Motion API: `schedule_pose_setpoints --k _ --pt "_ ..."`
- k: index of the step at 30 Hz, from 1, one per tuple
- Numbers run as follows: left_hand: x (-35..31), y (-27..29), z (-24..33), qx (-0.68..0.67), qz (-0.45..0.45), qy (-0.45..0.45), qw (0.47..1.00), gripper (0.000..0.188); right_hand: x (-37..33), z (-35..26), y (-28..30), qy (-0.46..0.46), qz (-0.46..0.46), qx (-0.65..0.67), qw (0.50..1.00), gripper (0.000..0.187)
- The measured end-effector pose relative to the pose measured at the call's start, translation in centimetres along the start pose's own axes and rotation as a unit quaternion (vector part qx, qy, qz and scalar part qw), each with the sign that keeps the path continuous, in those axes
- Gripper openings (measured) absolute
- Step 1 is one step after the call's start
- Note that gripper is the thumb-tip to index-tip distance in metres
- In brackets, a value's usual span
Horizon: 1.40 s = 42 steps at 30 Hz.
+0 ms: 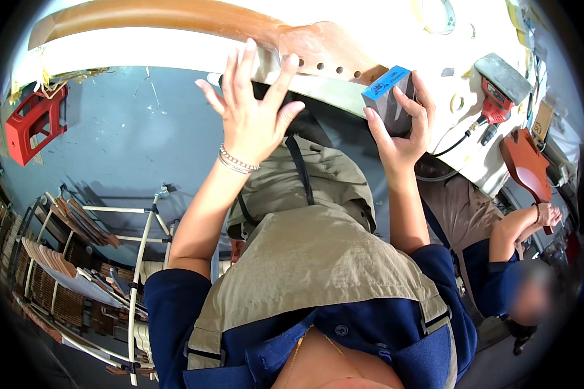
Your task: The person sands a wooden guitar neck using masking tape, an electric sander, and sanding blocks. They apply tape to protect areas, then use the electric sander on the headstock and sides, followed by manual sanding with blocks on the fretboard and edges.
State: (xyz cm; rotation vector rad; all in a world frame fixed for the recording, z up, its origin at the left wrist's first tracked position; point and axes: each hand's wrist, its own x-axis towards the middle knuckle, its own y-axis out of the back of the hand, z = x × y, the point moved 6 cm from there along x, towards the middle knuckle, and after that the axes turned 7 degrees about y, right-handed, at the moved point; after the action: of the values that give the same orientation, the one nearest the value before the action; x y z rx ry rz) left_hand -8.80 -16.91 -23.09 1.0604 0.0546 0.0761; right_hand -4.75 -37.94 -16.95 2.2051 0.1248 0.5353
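Note:
A brown wooden guitar neck point(175, 16) lies along the white bench, its headstock point(334, 48) to the right with several round holes along the near edge. My right hand point(402, 129) grips a sanding block point(390, 97), dark grey with a blue printed face, beside the end of the headstock. The thumb is on one side of the block and the fingers are on the other. My left hand point(250, 113) is raised with fingers spread, just in front of where neck and headstock meet. It holds nothing; whether a fingertip touches the wood, I cannot tell.
On the bench point(396, 32) to the right are a red power sander point(496, 100) with a cord and tape rolls point(457, 102). Beyond, a co-worker's hand point(546, 215) holds a reddish-brown wooden piece point(525, 162). A red stool point(37, 123) and a rack point(136, 285) of wooden parts stand left.

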Motion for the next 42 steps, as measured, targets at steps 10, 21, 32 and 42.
schedule_pose_setpoints --k 10,21,32,42 --pt "0.1 -0.1 -0.5 -0.109 0.076 0.040 0.990 0.054 -0.1 -0.5 -0.9 0.007 -0.018 -0.009 1.000 0.045" --pt "0.4 0.8 -1.1 -0.046 0.071 -0.023 0.996 0.055 0.1 -0.7 -1.0 0.028 -0.027 -0.027 0.999 0.045" --pt "-1.4 -0.8 -0.6 0.054 0.118 -0.018 0.991 0.049 0.1 -0.5 -1.3 0.029 -0.018 -0.009 0.999 0.045" --pt "-1.8 -2.1 -0.3 0.034 0.138 0.013 0.990 0.047 0.2 -0.4 -1.2 0.027 -0.019 -0.006 0.999 0.045"
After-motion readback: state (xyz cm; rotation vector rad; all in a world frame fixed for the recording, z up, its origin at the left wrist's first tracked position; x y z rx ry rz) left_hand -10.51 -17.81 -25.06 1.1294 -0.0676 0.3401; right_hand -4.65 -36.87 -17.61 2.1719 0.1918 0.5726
